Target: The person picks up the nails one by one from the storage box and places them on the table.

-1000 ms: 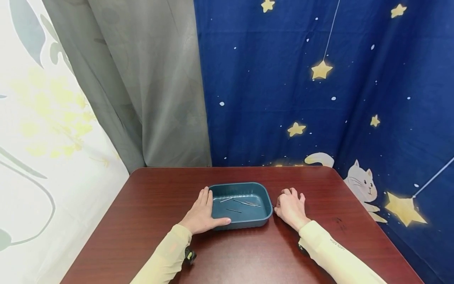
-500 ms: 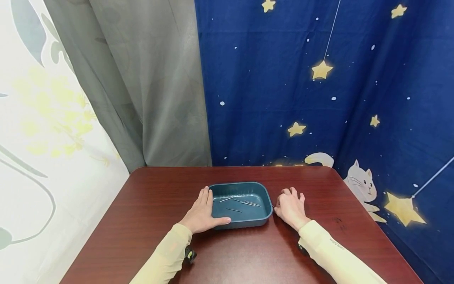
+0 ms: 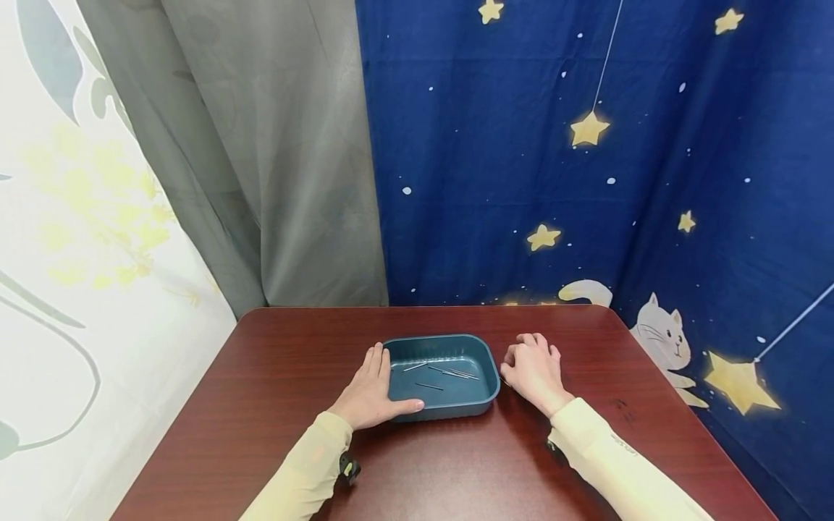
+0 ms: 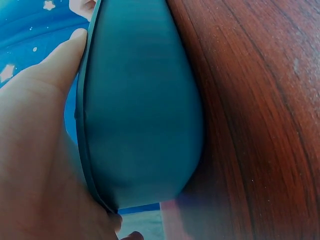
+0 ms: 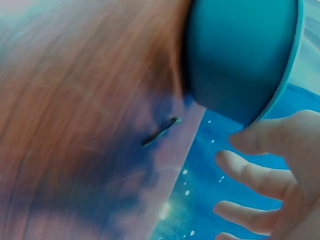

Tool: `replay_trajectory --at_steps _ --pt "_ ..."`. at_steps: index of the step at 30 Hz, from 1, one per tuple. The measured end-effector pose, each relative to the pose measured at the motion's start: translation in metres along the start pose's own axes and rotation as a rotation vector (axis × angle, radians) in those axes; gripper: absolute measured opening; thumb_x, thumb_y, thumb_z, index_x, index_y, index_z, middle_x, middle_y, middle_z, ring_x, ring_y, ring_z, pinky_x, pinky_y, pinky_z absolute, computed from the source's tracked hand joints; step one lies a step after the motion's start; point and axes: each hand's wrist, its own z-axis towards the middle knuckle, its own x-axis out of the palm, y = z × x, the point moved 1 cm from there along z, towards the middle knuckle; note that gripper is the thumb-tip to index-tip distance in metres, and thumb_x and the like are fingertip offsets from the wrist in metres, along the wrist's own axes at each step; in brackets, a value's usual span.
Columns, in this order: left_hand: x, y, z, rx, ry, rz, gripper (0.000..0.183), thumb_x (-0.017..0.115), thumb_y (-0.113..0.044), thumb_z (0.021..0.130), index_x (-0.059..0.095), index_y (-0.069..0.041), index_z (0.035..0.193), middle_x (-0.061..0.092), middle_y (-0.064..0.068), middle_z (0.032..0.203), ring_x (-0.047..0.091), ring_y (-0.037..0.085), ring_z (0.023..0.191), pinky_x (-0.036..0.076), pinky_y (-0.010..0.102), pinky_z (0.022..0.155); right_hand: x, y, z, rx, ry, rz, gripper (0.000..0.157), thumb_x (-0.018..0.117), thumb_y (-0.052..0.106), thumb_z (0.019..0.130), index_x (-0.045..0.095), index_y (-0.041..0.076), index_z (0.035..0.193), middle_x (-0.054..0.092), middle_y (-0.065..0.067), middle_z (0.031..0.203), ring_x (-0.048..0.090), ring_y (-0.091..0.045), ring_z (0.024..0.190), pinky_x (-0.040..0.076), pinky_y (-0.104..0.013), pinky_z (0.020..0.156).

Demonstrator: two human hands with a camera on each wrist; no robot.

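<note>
Wood-grain, reddish-brown tabletop [image 3: 417, 470]; one smooth teal tray [image 3: 446, 414], rounded rectangle, sat on it. Left hand [image 3: 370, 394] lay straight-fingered against the tray's left end. Right hand [image 3: 534, 373] hovered just beside the other end, fingers apart, holding nothing. I counted at least four thin metallic rods [image 3: 430, 386] inside; overlap muddied it. One short dark stick [image 5: 161, 131] lay near the tray, blurred.

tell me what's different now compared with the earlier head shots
The right hand has shifted slightly toward the far edge of the table. Its fingers stand apart from a small dark piece on the table; whether they held it before isn't visible. The left hand against the bin, the bin itself and the metal rods inside stayed put.
</note>
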Motion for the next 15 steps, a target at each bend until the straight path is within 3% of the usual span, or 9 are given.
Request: replay_trajectory --at_steps 8,12,15 --pt "-0.001 0.000 0.000 -0.001 -0.005 -0.001 0.125 0.041 -0.088 0.059 0.012 -0.002 0.145 -0.001 0.009 0.151 0.002 0.025 0.137 0.017 0.040 0.106 0.001 0.024 0.004 -0.067 -0.098 0.136 0.007 0.069 0.033 0.074 0.064 0.028 0.075 0.051 -0.004 0.121 0.039 -0.026 0.116 0.041 -0.052 0.074" --pt "-0.001 0.000 -0.001 0.003 -0.011 -0.004 0.124 0.041 -0.087 0.059 0.012 -0.001 0.145 -0.001 0.009 0.151 0.003 0.026 0.137 0.018 0.039 0.106 0.008 0.033 0.005 -0.131 -0.070 0.158 0.015 0.069 0.034 0.075 0.065 0.026 0.087 0.044 -0.007 0.130 0.032 -0.026 0.122 0.040 -0.053 0.076" --pt "-0.001 -0.001 -0.001 0.003 -0.014 -0.003 0.124 0.042 -0.087 0.060 0.013 -0.001 0.145 -0.001 0.009 0.151 0.003 0.025 0.137 0.018 0.039 0.106 0.016 0.038 0.005 -0.163 -0.001 0.130 0.028 0.071 0.036 0.073 0.065 0.025 0.098 0.037 -0.010 0.136 0.027 -0.029 0.124 0.038 -0.055 0.079"
